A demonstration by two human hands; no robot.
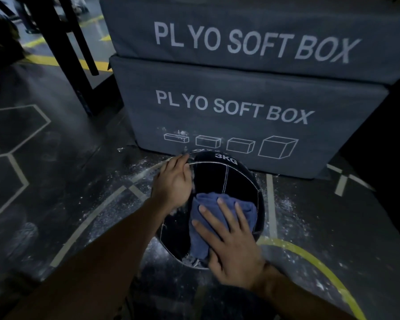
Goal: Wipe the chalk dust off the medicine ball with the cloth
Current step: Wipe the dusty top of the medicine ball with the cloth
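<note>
Medicine ball [226,181]: one, round, black, smooth panels with pale stitched seams, "3KG" printed near top. Sits on floor [56,181], touching or just short of lower plyo box [240,112]; cannot tell which. White chalk dust clumped on ball's near underside and along left seam.

Head view, counts:
- One cloth [201,218], blue, soft, bunched and creased, lying on ball's near upper face.
- Two hands. Right hand [231,245] flat on cloth, fingers straight and spread, pressing cloth to ball, not curled round it. Left hand [173,181] laid on ball's left side, fingers extended along curve toward far edge, steadying; chalk on fingertips.
- Two forearms, bare, entering from bottom of view.
- Two soft boxes stacked, grey, padded fabric or vinyl skin, rounded edges, each lettered "PL YO SOFT BOX" in white; upper plyo box [252,31] overhangs slightly. Four white box outlines printed in row on lower one, growing left to right; chalk smears by first two.
- Dark rubbery floor, speckled with scattered white chalk around ball, marked with pale hexagon lines, pale straight strips, one yellow curved line [314,259] at right.
- Black metal frame legs [76,54] upper left, angled, count unclear.
</note>
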